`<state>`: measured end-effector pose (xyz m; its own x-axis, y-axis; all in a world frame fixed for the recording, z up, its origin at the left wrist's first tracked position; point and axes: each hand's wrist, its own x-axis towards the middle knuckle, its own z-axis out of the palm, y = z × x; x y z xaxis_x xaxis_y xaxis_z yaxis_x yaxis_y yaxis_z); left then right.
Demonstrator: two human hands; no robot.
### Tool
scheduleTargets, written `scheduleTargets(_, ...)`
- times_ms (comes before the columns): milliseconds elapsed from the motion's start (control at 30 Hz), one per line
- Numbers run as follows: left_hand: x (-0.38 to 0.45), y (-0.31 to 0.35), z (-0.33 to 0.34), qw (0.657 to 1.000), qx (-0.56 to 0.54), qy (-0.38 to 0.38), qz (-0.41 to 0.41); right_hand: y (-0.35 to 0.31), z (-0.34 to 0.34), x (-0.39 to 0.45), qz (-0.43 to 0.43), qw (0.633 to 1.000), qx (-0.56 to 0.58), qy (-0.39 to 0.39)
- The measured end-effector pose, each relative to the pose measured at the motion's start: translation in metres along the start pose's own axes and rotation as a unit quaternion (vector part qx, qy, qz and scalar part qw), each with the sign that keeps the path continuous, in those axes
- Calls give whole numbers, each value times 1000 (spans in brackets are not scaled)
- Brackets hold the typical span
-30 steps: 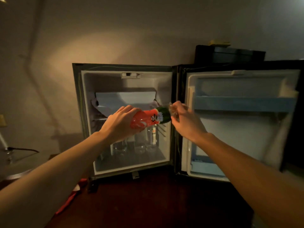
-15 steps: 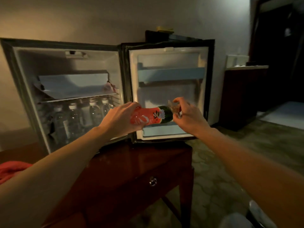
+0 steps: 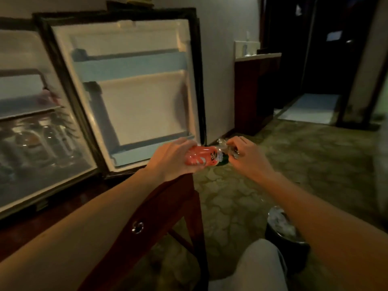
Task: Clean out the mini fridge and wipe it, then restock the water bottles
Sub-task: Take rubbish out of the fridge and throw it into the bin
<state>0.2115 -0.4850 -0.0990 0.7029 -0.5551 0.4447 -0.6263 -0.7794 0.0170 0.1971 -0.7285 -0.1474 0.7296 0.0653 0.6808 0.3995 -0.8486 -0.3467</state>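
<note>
My left hand (image 3: 174, 158) grips a bottle with a red label (image 3: 201, 159), held sideways past the right edge of the wooden table (image 3: 159, 208). My right hand (image 3: 246, 155) pinches crumpled clear plastic (image 3: 223, 144) at the bottle's dark green end. The mini fridge (image 3: 31, 185) stands open on the table at the left, with several water bottles (image 3: 50, 141) on its floor under a shelf. Its door (image 3: 134, 91) is swung wide and its door shelves hold nothing.
A dark bin (image 3: 287, 238) lined with clear plastic sits on the patterned carpet low right, under my right forearm. My knee in light trousers (image 3: 256, 267) shows at the bottom. A dark cabinet (image 3: 254, 91) stands against the wall, with a dark doorway beyond.
My view has swung right and down, so the fridge slid to the left and the bin came into sight. Both hands carried the bottle away from the fridge, out past the table edge.
</note>
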Motion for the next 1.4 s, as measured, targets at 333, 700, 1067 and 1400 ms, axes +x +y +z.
scheduleTargets(333,71,74,148,987,-117,-102,46,151,-8,-86,186,976,-91,-62)
scheduleTargets(700,122,132,340,950,-145,-274,37,299,25,-173,365,920,-108,-93)
scheduleTargets(1067,159,163,502,927,-157,-340,-10,412,129,-210,466,874,-22,-138)
scheduleTargets(1400,166,190,589,932,-101,-347,4,472,210,-232,530,824,-7,-200)
